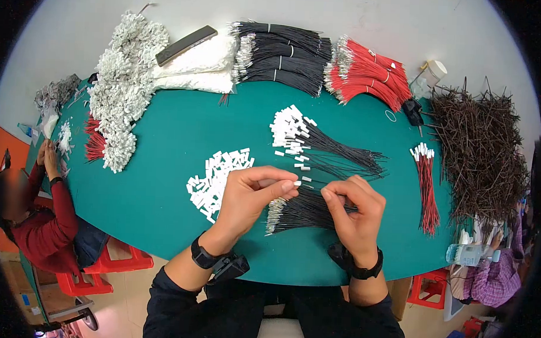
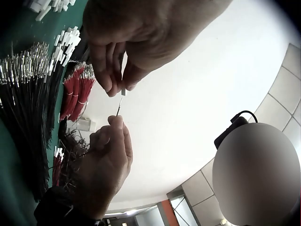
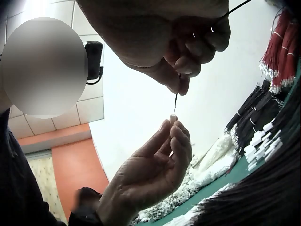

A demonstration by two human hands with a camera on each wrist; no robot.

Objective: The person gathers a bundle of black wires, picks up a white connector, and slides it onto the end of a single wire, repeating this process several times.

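Observation:
Between thumb and fingertips the left hand (image 1: 248, 198) pinches a small white connector housing (image 1: 297, 183). The right hand (image 1: 358, 214) pinches a thin black wire (image 3: 176, 100) near its end, and the wire's metal tip points at the housing (image 3: 173, 117). In the left wrist view a small gap shows between the tip (image 2: 121, 100) and the housing (image 2: 123, 92). Under the hands lies a bundle of black wires with bare metal ends (image 1: 305, 212). Behind it are black wires with white housings (image 1: 342, 149); loose white housings (image 1: 213, 178) lie beside the left hand.
Bundled black wires (image 1: 280, 56) and red wires (image 1: 372, 74) lie along the back. White housings are heaped (image 1: 124, 86) at the left, brown wires (image 1: 480, 146) at the right. Red wires with white ends (image 1: 426, 186) lie nearer. Another person (image 1: 36, 220) sits at the left.

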